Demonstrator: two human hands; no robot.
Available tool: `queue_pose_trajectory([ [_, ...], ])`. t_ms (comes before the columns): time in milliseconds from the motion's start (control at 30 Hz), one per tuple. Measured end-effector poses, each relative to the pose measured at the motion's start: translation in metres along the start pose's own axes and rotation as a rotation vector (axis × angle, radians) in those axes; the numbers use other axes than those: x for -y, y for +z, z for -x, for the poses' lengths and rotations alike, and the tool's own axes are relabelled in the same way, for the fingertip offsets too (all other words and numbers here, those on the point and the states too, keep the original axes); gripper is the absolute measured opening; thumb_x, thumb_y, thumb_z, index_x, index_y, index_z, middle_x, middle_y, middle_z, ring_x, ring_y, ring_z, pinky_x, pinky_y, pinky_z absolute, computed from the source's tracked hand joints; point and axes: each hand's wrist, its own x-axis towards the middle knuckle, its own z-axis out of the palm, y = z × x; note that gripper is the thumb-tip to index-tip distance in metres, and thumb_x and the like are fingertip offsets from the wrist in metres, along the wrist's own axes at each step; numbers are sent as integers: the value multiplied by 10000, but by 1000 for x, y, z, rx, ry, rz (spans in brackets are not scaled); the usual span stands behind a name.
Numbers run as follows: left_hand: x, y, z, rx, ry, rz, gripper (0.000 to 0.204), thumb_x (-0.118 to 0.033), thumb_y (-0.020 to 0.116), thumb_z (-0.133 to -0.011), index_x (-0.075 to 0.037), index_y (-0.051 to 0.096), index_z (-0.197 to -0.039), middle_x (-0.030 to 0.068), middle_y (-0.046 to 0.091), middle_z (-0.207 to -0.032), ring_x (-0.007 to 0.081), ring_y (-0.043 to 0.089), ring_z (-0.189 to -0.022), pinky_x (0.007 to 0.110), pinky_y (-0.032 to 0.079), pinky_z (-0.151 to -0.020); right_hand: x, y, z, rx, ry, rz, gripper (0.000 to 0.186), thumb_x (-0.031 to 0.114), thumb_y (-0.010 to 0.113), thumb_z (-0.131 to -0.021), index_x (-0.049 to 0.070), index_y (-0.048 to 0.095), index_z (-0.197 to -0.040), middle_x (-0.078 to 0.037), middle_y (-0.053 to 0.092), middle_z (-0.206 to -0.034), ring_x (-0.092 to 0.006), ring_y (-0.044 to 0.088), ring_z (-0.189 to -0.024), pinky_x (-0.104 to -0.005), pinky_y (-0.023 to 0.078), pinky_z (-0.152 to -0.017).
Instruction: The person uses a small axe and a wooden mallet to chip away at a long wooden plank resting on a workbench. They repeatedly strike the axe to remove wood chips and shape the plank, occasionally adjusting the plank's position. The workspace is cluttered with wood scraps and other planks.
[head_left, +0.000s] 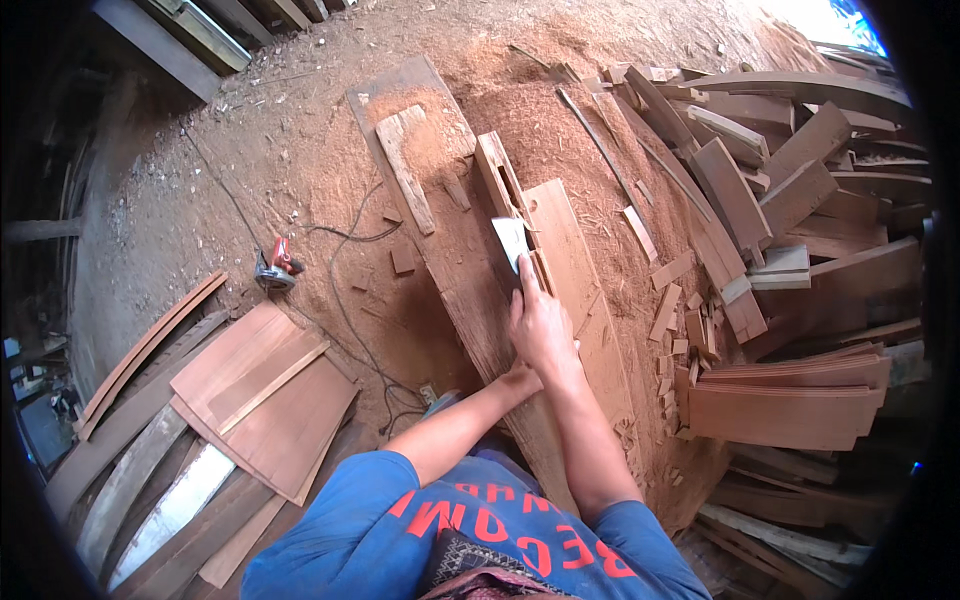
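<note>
My right hand [543, 325] is closed at the near end of a pale, wide-bladed hand tool [511, 240], its index finger stretched along the blade. The handle is hidden, so the exact kind of tool cannot be told. The blade lies against a narrow wooden piece [492, 165] with long slots cut in it. Under my right wrist, my left hand [523, 380] crosses over; its fingers are mostly hidden. Beneath both hands runs a long, thick, weathered plank [465, 300]. A wide reddish board [572, 240] lies along the right side of the slotted piece.
A red and grey power tool [278, 268] with a cord sits on the ground at left. Curved boards [265, 375] are stacked at lower left. Offcuts and planks [735, 190] heap up at right, above stacked thin boards [785, 405]. Sawdust [520, 110] covers the ground.
</note>
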Motion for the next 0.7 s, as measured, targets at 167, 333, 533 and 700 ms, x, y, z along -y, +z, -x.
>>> queue_pose_trajectory([
  [167, 1, -5, -2, 26, -13, 18, 697, -494, 582, -1039, -7, 456, -1521, 213, 516, -1506, 349, 507, -1331, 418, 347, -1171, 9, 1, -13, -1, 12, 22, 638, 150, 573, -1000, 52, 365, -1595, -323, 689, -807, -499, 685, -727, -604, 542, -681],
  [333, -6, -6, 4, 75, -46, 28, 711, -514, 590, -1035, -5, 464, -1516, 219, 507, -1525, 360, 495, -1347, 424, 327, -1189, 8, 13, -33, -47, 30, -29, 621, 180, 570, -1012, 66, 376, -1590, -297, 693, -796, -481, 692, -711, -583, 552, -658],
  [533, -3, 12, 5, -240, 140, 62, 496, -505, 594, -1037, -33, 630, -1185, 166, 674, -1163, 327, 581, -1136, 469, 433, -1034, 15, 10, -20, 6, 21, 97, 629, 190, 559, -1017, 75, 364, -1604, -297, 703, -834, -464, 708, -752, -578, 566, -689],
  [700, -7, -3, -5, 83, -29, 19, 617, -390, 707, -1017, 13, 469, -1419, 114, 526, -1340, 242, 454, -1225, 351, 393, -1085, 18, 9, -42, -50, -7, 75, 648, 202, 564, -1016, 85, 351, -1616, -297, 707, -857, -460, 714, -786, -567, 572, -709],
])
